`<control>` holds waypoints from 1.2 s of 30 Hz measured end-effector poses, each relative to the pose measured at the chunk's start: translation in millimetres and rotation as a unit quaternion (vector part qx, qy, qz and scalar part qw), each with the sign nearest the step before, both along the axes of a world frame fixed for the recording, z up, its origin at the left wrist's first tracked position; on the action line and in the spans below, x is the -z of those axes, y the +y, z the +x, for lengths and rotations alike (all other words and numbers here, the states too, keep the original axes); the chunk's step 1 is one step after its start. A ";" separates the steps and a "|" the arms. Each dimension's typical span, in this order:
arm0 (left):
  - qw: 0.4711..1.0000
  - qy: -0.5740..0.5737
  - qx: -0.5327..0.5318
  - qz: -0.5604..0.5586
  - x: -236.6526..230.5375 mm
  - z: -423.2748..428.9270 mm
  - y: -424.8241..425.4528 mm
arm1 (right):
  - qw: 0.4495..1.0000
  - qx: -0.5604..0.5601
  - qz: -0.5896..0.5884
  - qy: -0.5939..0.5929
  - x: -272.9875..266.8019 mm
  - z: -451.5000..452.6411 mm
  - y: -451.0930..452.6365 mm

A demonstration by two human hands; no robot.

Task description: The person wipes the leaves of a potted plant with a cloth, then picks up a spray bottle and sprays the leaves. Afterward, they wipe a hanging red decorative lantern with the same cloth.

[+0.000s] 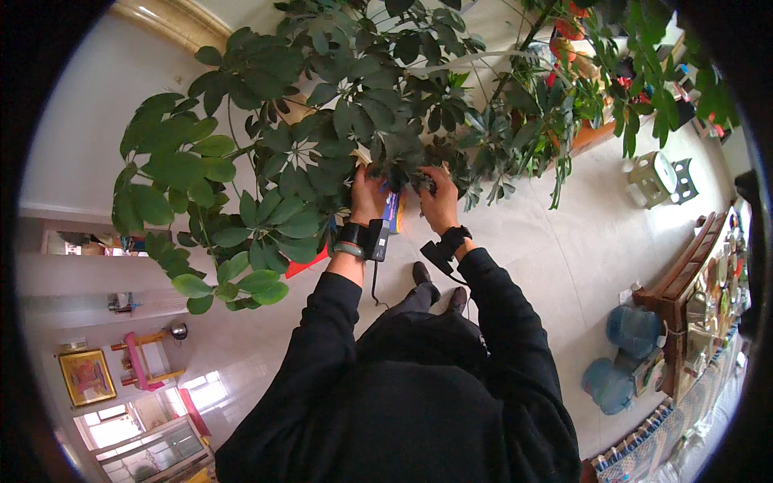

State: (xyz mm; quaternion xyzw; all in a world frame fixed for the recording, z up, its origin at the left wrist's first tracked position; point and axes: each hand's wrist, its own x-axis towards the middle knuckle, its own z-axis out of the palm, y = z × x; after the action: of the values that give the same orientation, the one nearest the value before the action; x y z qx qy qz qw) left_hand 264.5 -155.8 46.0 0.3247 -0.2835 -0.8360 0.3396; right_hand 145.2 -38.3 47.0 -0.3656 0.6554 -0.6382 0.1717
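Note:
A large umbrella plant (290,151) with glossy green leaves spreads before me. My left hand (367,196) reaches in under its foliage, and leaves hide the fingertips; whether it grips anything is not visible. To its right, my right hand (442,196) has its fingers curled around a small greyish leafy clump (424,181) at the lower edge of the foliage. Between the hands, lower down, shows a blue and orange printed box (394,212), partly covered by the left hand and wrist. Both wrists carry black straps with cabled devices, and a bangle (349,249) circles the left one.
A red object (307,264) pokes out below the leaves. On the right stand stools (652,179), blue water jugs (634,331) and a wooden cabinet (676,320). More potted foliage (561,133) hangs at upper right. My shoes (421,273) rest on the pale tiled floor (531,259).

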 end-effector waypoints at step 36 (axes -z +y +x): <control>0.950 0.292 0.103 0.026 5.1 31.4 -14.1 | 0.947 -0.137 -0.029 0.289 -26.3 19.5 -40.4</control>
State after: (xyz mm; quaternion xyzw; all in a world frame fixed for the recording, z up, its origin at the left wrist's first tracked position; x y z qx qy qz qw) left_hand 295.8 -169.9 40.9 0.0437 -0.1817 -0.9319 0.3108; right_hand 164.7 -78.7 73.2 -0.6251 0.6018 -0.4945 0.0503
